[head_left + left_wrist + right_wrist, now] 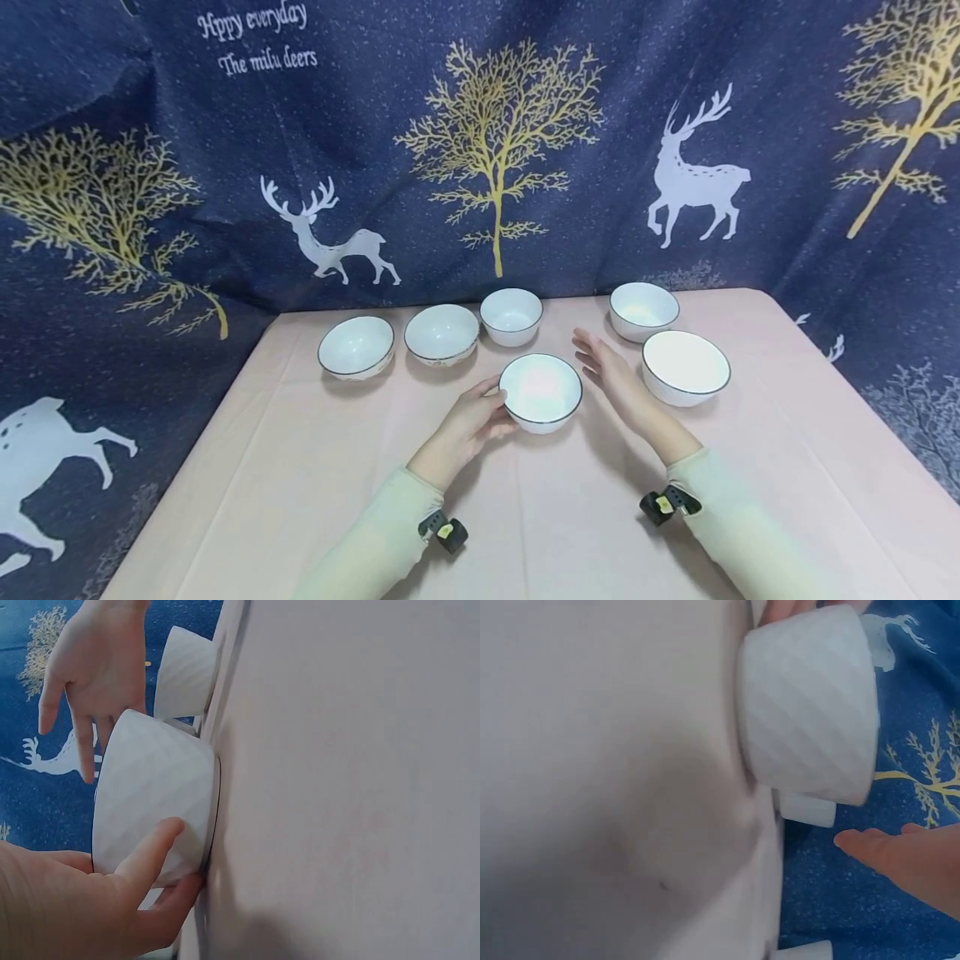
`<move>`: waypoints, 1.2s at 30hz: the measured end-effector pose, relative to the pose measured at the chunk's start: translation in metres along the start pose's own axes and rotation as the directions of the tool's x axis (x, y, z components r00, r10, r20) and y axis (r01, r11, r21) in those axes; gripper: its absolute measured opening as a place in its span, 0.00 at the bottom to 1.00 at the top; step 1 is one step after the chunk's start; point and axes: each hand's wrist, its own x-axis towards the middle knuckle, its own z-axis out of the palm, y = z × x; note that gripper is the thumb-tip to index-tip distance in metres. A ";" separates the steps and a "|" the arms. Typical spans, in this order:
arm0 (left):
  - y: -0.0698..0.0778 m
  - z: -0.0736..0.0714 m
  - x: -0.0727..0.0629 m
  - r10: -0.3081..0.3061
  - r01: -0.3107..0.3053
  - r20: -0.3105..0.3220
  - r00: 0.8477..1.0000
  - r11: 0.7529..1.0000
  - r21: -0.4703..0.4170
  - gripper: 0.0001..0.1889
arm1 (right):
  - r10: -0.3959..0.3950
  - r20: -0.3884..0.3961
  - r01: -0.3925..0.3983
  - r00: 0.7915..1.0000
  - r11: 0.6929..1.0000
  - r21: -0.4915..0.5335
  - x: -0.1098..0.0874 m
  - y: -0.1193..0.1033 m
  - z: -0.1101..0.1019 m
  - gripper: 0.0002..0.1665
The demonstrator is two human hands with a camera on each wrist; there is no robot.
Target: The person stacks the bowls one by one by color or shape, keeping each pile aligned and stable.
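Observation:
My left hand [474, 418] grips a white bowl [542, 390] with a dark rim by its left side, near the middle of the table. In the left wrist view the bowl [150, 795] shows a diamond-textured outer wall, with fingers of the left hand [112, 900] against it. Just right of the bowl, my right hand [611, 375] is held out with straight fingers, apart from it and holding nothing. The right wrist view has this bowl [810, 709] above the fingers of the right hand [907, 859].
Along the back left stand three white bowls: a left one [356, 348], a middle one [442, 335] and a deeper one [512, 317]. Two more, one behind [643, 312] and one nearer [686, 368], stand right of the right hand. Behind the pink-covered table [300, 500] hangs a blue cloth [585, 225].

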 end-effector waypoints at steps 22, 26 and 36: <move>-0.001 -0.007 -0.002 -0.019 0.026 0.056 0.998 0.992 -0.127 0.24 | -0.157 -0.066 0.159 0.985 0.987 0.038 -0.019 -0.036 -0.078 0.43; -0.002 -0.007 -0.002 -0.012 0.020 0.063 0.998 0.991 -0.129 0.25 | -0.159 -0.088 0.164 0.983 0.985 0.049 -0.023 -0.033 -0.097 0.43; -0.004 -0.006 0.000 0.001 0.007 0.070 0.998 0.992 -0.124 0.25 | -0.117 -0.182 0.135 0.976 0.987 0.090 -0.039 -0.006 -0.139 0.42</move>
